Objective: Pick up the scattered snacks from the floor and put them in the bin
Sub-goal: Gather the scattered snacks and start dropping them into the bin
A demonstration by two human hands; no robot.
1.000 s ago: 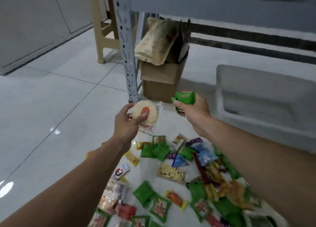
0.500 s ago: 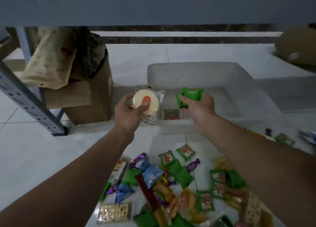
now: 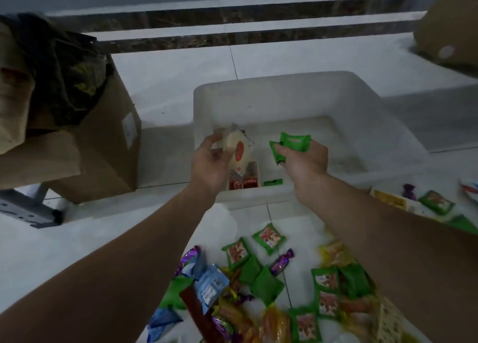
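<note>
Over the near edge of the white bin [image 3: 284, 84], the left hand's [image 3: 208, 163] fingertips [image 3: 219, 156] lie against a round cracker pack [image 3: 239, 150] with an orange label. The pack is tilted on edge and blurred, so it cannot be told whether the thumb and fingers grip it or only touch it. Just beside it, the right hand [image 3: 304, 160] has its fingers [image 3: 280, 152] curled tightly round green packets [image 3: 294, 143], which stick up and out past the knuckles toward the left hand. Both hands hang above the bin's inside, near its front wall, with a small gap between them.

Below the hands, on the bin's bottom against the front wall, lie a red-and-brown pack [image 3: 245, 181] and a small green packet [image 3: 273, 182].

Both bare forearms reach in from the lower corners. Between them, on the pale tiled floor [image 3: 77, 239] just in front of the bin, lies a heap of scattered snacks [image 3: 258, 278]: green packets, purple-wrapped sweets, a blue sachet, yellow and orange wrappers. A few more snacks [image 3: 437, 201] lie to the right of the bin.

Left of the bin stands a cardboard box [image 3: 103, 148] with crumpled bags on top. Another brown box [image 3: 447, 24] sits at the far right.
</note>
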